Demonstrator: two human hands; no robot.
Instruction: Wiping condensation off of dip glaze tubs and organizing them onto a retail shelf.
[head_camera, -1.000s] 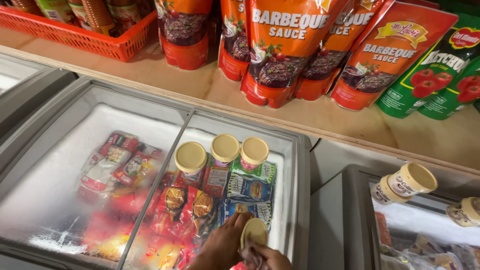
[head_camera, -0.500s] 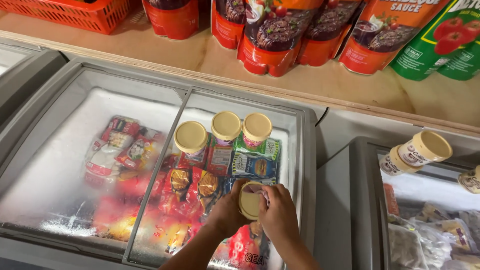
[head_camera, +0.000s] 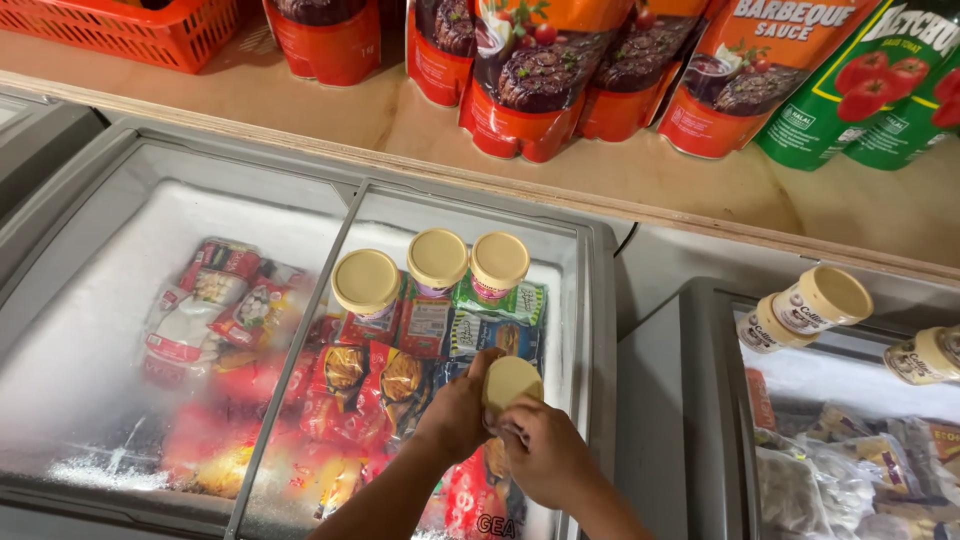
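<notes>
Chest freezer (head_camera: 590, 300) holds 3 tubs (head_camera: 437, 260) atop frozen packets (head_camera: 380, 375).

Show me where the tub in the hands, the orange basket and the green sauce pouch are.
tub (head_camera: 511, 381), head view, on its cream lid.
orange basket (head_camera: 130, 30), head view, on its front wall.
green sauce pouch (head_camera: 850, 90), head view, on its front face.

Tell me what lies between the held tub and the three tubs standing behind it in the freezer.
Head view: flat frozen-food packets lie between the held tub and the three tubs.

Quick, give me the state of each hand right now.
Left hand: closed around the small round cream-lidded tub, over the open chest freezer.
Right hand: gripping the same tub from its near side.
</notes>
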